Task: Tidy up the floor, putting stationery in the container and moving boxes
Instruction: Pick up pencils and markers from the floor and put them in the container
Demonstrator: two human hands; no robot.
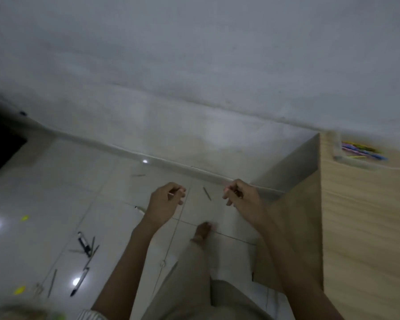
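Two hands are held out over the tiled floor [56, 181], both blurred by motion. The left hand [165, 200] is curled, and a thin pale stick, perhaps a pencil [172, 194], is seen pinched in its grip. The right hand [240, 197] is curled too, and something small and pinkish is seen at its fingertips [227, 191]; whether its grip is closed on an item cannot be told.

Stationery is scattered on the floor. One thin pencil [207, 193] lies between the two hands, below them. A black marker [84, 243] lies to the left with several thin pencils just beside it, and a pen [79, 282] lies nearer the camera. Two yellow scraps [24, 218] are seen further left. A marker tip [139, 209] shows at the left wrist.

A wooden worktop [365, 227] stands at the right, against the wall [194, 65]. On it, at the far end, a clear container [337, 155] is set, with coloured pens [363, 150] lying inside. A bare foot [202, 230] and a beige trouser leg [185, 285] are seen below the hands.
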